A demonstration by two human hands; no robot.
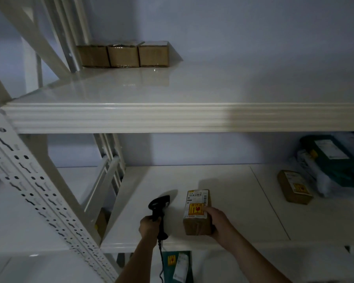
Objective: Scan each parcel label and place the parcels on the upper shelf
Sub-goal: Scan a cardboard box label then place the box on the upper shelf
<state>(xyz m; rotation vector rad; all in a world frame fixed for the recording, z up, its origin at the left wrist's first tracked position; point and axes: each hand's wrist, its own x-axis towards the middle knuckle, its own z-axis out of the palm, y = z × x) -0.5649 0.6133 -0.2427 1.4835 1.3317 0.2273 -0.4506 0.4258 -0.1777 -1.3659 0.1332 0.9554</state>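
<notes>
While right hand (217, 220) holds parcel (197, 213), boxes (123, 55) crowd upper shelf (172, 117).

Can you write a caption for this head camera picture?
Left hand grips a scanner; right hand holds a parcel.

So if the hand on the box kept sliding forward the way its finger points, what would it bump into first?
Probably nothing soon. The right hand holds the parcel and points toward the back wall; the lower shelf ahead looks free, though depth is hard to judge.
</notes>
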